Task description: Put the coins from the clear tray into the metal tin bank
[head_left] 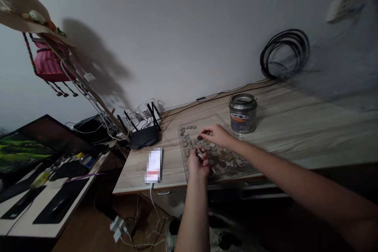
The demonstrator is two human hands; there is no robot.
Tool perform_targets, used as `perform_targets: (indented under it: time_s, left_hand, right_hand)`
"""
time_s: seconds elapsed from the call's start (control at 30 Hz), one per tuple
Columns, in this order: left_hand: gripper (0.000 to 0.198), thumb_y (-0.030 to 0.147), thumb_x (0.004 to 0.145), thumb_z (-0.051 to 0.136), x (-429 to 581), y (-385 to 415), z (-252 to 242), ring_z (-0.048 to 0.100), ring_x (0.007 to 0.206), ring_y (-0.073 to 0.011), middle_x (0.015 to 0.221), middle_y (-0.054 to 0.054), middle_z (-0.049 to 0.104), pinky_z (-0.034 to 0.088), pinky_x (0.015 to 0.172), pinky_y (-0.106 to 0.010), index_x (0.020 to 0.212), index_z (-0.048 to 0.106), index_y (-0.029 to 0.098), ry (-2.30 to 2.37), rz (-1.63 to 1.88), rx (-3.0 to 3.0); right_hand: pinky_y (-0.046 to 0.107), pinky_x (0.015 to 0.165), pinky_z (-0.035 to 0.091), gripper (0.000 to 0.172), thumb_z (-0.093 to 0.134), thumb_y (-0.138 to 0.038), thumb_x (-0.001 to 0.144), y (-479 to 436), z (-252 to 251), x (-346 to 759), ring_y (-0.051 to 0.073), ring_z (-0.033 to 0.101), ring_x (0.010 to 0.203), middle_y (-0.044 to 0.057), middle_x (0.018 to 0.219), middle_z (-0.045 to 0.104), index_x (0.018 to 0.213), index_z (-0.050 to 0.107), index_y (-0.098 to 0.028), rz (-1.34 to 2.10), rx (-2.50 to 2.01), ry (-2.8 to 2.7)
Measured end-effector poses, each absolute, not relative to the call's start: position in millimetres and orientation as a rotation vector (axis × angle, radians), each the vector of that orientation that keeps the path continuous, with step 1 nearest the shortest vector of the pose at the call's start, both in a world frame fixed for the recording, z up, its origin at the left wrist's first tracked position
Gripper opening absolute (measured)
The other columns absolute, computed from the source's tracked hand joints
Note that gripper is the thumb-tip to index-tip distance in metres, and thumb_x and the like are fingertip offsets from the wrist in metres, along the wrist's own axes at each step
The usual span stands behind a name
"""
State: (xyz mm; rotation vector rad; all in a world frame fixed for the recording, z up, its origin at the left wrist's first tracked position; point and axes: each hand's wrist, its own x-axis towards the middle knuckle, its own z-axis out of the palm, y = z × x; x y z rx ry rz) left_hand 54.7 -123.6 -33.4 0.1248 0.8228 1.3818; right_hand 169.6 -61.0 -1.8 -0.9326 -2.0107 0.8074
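Many coins (pixel 218 152) lie spread over a clear sheet (pixel 218 120) on the wooden desk. My left hand (pixel 200 163) is palm up above the sheet's near left part, its fingers curled around coins (pixel 200 154). Just beyond it, my right hand (pixel 217 135) reaches in from the right with thumb and fingers pinched together on what looks like a dark coin (pixel 200 138). The fingers partly cover it. A metal tin (pixel 243 113) with a label and a slotted lid stands behind and to the right of the coins.
Left of the sheet lies a phone (pixel 153 165) with a cable plugged in. A black router (pixel 144 137) stands at the desk's back left. Coiled black cable (pixel 285 54) rests against the wall. A lower desk at left holds a monitor (pixel 26 145) and a mouse (pixel 60 204).
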Motion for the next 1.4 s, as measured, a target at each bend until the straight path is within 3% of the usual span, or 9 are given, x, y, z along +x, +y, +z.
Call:
perform_targets:
  time_s: [0.1, 0.2, 0.3, 0.47, 0.8, 0.93, 1.13, 1.3, 1.4]
  left_hand:
    - [0.018, 0.022, 0.086, 0.035, 53, -124, -37, 0.024, 0.031, -0.0010, 0.053, 0.005, 0.038, 0.008, 0.029, -0.012, 0.075, 0.046, 0.014, 0.832, 1.373, 0.181]
    - [0.013, 0.022, 0.084, 0.040, 52, -123, -40, 0.025, 0.033, -0.0011, 0.055, 0.004, 0.040, 0.009, 0.031, -0.012, 0.077, 0.047, 0.014, 0.828, 1.331, 0.238]
    - [0.012, 0.021, 0.081, 0.041, 53, -124, -39, 0.029, 0.035, -0.0019, 0.057, 0.002, 0.042, 0.011, 0.031, -0.012, 0.081, 0.050, 0.012, 0.830, 1.309, 0.247]
    - [0.020, 0.018, 0.083, 0.038, 56, -126, -34, 0.029, 0.035, -0.0012, 0.058, 0.002, 0.043, 0.012, 0.031, -0.012, 0.092, 0.053, 0.009, 0.837, 1.272, 0.324]
    - [0.030, 0.035, 0.086, 0.040, 57, -127, -35, 0.021, 0.033, -0.0011, 0.052, 0.005, 0.038, 0.010, 0.033, -0.013, 0.100, 0.056, 0.013, 0.895, 1.232, 0.445]
    - [0.034, 0.038, 0.087, 0.035, 56, -128, -32, 0.020, 0.033, -0.0012, 0.051, 0.005, 0.038, 0.008, 0.033, -0.013, 0.092, 0.056, 0.011, 0.879, 1.183, 0.422]
    - [0.034, 0.044, 0.086, 0.032, 58, -128, -28, 0.022, 0.033, -0.0022, 0.051, 0.003, 0.041, 0.008, 0.033, -0.013, 0.084, 0.051, 0.016, 0.892, 1.133, 0.390]
    - [0.029, 0.044, 0.084, 0.034, 61, -128, -27, 0.024, 0.033, -0.0025, 0.051, 0.004, 0.041, 0.009, 0.034, -0.012, 0.081, 0.048, 0.018, 0.930, 1.135, 0.401]
    - [0.025, 0.040, 0.080, 0.043, 60, -128, -29, 0.024, 0.034, -0.0018, 0.053, 0.003, 0.042, 0.008, 0.034, -0.012, 0.081, 0.050, 0.016, 0.937, 1.142, 0.426]
  right_hand:
    - [0.028, 0.065, 0.039, 0.024, 0.048, -0.036, 0.079, -61, 24, 194, 0.018, 0.058, 0.074, 0.005, 0.081, 0.067, 0.081, 0.066, -0.021, 0.315, -1.100, -1.881]
    - [0.029, 0.065, 0.035, 0.028, 0.044, -0.037, 0.082, -49, 54, 232, 0.019, 0.055, 0.079, 0.009, 0.087, 0.066, 0.086, 0.066, -0.019, -0.096, -1.349, -1.651]
    - [0.032, 0.064, 0.033, 0.030, 0.044, -0.035, 0.081, -31, 74, 266, 0.023, 0.052, 0.085, 0.015, 0.089, 0.064, 0.089, 0.066, -0.016, -0.253, -1.652, -1.553]
    - [0.037, 0.069, 0.034, 0.024, 0.047, -0.032, 0.078, -12, 72, 292, 0.024, 0.052, 0.082, 0.014, 0.089, 0.063, 0.085, 0.066, -0.018, -0.081, -1.854, -1.689]
    - [0.030, 0.061, 0.032, 0.028, 0.047, -0.033, 0.079, -9, 66, 284, 0.022, 0.055, 0.082, 0.013, 0.089, 0.065, 0.089, 0.068, -0.018, -0.226, -1.977, -1.664]
    - [0.029, 0.065, 0.035, 0.030, 0.042, -0.031, 0.082, -27, 58, 260, 0.021, 0.054, 0.087, 0.011, 0.094, 0.065, 0.094, 0.066, -0.018, -0.288, -1.702, -1.745]
    - [0.025, 0.071, 0.039, 0.027, 0.053, -0.036, 0.076, -72, 13, 197, 0.018, 0.056, 0.085, 0.005, 0.092, 0.066, 0.093, 0.068, -0.022, 0.253, -1.026, -2.416]
    - [0.026, 0.067, 0.038, 0.017, 0.055, -0.026, 0.071, -82, -3, 175, 0.018, 0.057, 0.078, 0.005, 0.082, 0.066, 0.080, 0.069, -0.020, 0.344, -1.031, -2.446]
    - [0.025, 0.062, 0.038, 0.016, 0.055, -0.028, 0.071, -74, 7, 183, 0.017, 0.057, 0.072, 0.003, 0.077, 0.067, 0.077, 0.068, -0.021, 0.406, -1.056, -2.366]
